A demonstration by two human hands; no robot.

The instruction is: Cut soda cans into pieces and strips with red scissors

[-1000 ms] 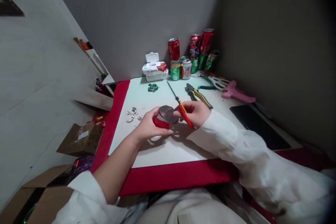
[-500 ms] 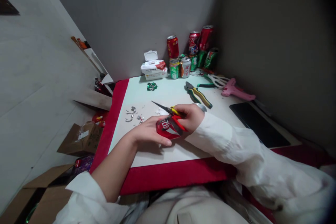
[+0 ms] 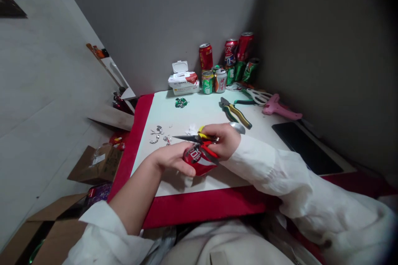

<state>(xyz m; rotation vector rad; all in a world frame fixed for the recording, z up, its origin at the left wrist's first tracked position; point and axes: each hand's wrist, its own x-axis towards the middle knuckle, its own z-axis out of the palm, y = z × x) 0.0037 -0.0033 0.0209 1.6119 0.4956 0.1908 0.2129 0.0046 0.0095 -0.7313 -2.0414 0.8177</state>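
My left hand (image 3: pixel 172 158) is closed around a cut red drink can (image 3: pixel 199 161), its thumb on the near side. My right hand (image 3: pixel 225 138) grips dark-bladed scissors (image 3: pixel 186 137) with yellow and red handles. The pointed blades aim left, just above the can and close to the fingers of my left hand. Whether they touch the metal, I cannot tell. A silver round piece (image 3: pixel 238 127) shows behind my right hand. Left of the can lie silver metal scraps (image 3: pixel 157 134), and crumpled white tissue (image 3: pixel 192 128) is beyond the scissors.
Green metal pieces (image 3: pixel 181 102) lie farther back. Pliers (image 3: pixel 234 114), a pink glue gun (image 3: pixel 280 109), white-handled scissors (image 3: pixel 259 96) and a black tablet-like slab (image 3: pixel 306 148) occupy the right side. A wipes pack (image 3: pixel 184 85) and several cans (image 3: pixel 220 81) stand along the back wall.
The scissors have swung so their tip points more level and farther left and down. The can has tilted slightly in my left hand, and that hand's thumb has shifted left.
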